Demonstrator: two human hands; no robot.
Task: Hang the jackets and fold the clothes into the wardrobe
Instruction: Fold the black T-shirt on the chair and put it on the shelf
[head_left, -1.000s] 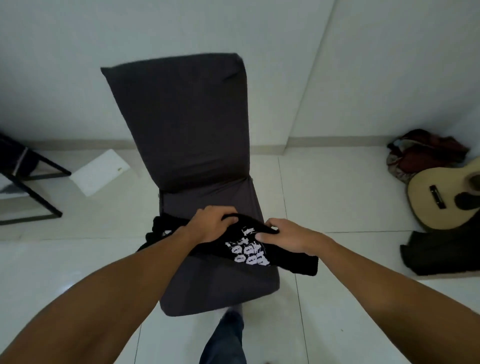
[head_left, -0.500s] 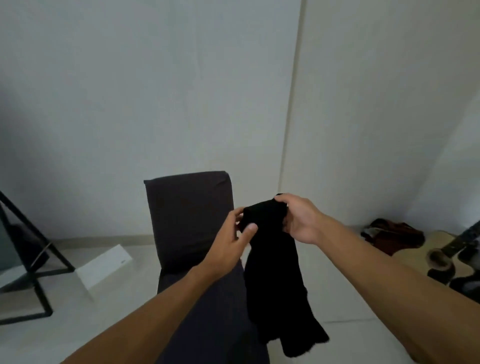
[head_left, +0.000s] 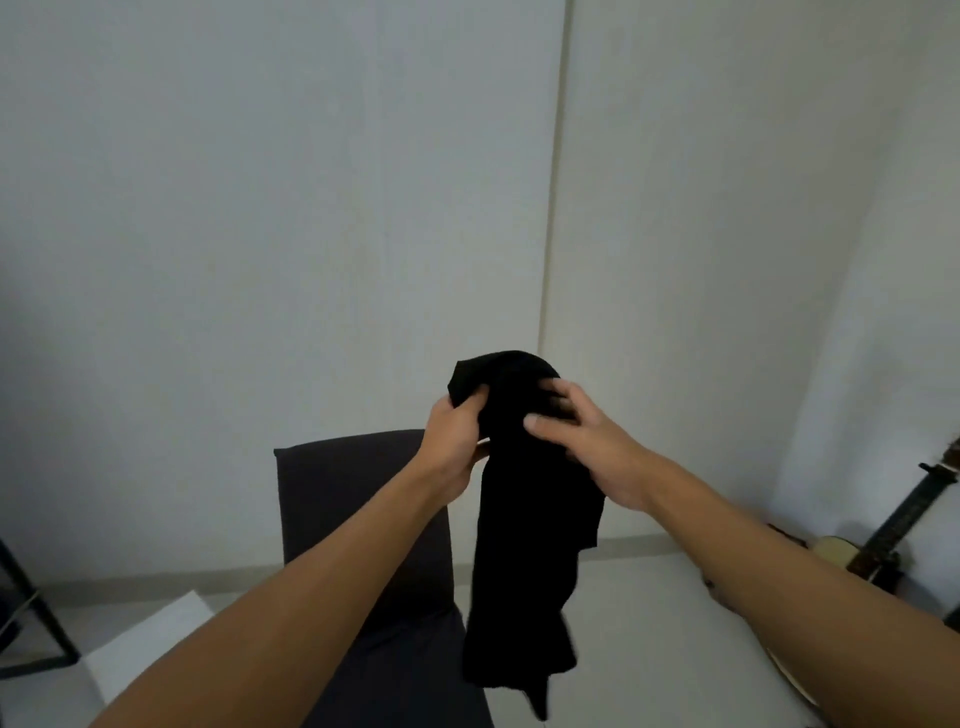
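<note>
Left hand (head_left: 457, 441) and right hand (head_left: 582, 441) both gripped the black garment (head_left: 530, 519) above the chair (head_left: 358, 499); spreading it flat would ease folding.

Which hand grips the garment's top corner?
The left hand pinches the garment's upper corner; the right hand lies lower, across its front.

Pale floor (head_left: 649, 613) under chair (head_left: 363, 519), guitar (head_left: 852, 551)

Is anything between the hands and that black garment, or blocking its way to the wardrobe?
Nothing separates them: the left hand and right hand both grip the black garment, which hangs free above the dark chair. No wardrobe is in view, so that path cannot be judged.
</note>
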